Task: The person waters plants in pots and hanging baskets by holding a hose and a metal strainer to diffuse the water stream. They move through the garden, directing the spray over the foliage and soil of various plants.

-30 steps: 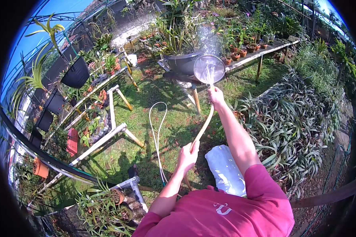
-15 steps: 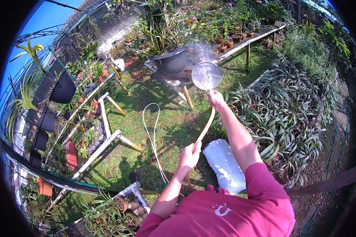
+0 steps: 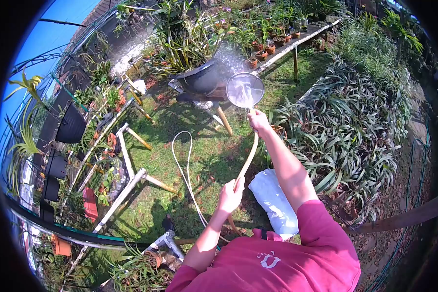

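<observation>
My right hand (image 3: pixel 259 121) is closed round the front end of a tan garden hose (image 3: pixel 248 158). Just beyond those fingers a round, fine mesh strainer (image 3: pixel 245 91) with a metal rim sits at the hose mouth. White water strikes the mesh and leaves as a fine spray, drifting toward a big dark plant pot (image 3: pixel 199 79) with a long-stemmed leafy plant in it. Lower down, my left hand (image 3: pixel 230 195) wraps the same hose near my waist. The hose runs on below that hand toward the grass.
Potted plants line a long bench (image 3: pixel 297 45) at the back right. Strappy plants fill a bed (image 3: pixel 345 126) on the right. A pale sack (image 3: pixel 276 202) lies by my right side. Wooden frames (image 3: pixel 126 187) stand on the left, and a thin looped hose (image 3: pixel 187 175) crosses the grass.
Strainer, hose end and both hands sit slightly further left in view, the strainer a little higher. Both hands keep their hold, and the spray now falls more over the dark pot.
</observation>
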Demonstrator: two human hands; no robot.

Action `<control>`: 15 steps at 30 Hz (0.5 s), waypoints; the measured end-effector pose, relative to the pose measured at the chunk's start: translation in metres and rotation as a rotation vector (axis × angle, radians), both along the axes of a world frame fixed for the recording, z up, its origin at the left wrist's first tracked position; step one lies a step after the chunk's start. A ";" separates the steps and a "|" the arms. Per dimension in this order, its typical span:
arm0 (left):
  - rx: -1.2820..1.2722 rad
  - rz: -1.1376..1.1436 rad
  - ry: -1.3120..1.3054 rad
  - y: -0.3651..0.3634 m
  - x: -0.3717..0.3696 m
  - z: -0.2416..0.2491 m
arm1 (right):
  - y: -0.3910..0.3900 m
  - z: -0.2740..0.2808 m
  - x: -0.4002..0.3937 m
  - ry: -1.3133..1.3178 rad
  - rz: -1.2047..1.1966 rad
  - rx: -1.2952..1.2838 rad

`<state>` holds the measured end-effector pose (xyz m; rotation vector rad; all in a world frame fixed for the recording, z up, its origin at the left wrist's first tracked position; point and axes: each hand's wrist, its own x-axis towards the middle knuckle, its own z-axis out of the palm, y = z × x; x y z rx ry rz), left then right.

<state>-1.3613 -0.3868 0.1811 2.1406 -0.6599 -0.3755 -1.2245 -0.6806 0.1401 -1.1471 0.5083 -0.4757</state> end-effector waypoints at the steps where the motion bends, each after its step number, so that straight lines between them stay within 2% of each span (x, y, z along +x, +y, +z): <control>1: -0.010 -0.001 -0.008 0.000 0.002 0.001 | -0.001 0.000 0.001 -0.002 0.000 -0.012; 8: 0.040 -0.007 0.015 -0.007 0.008 0.017 | -0.013 0.013 0.002 -0.051 -0.034 -0.019; 10: 0.018 -0.012 0.019 -0.010 0.012 0.009 | -0.018 0.015 0.001 -0.075 -0.025 -0.006; 15: -0.003 -0.021 0.020 -0.015 0.009 0.026 | -0.030 0.011 0.005 -0.084 -0.182 -0.085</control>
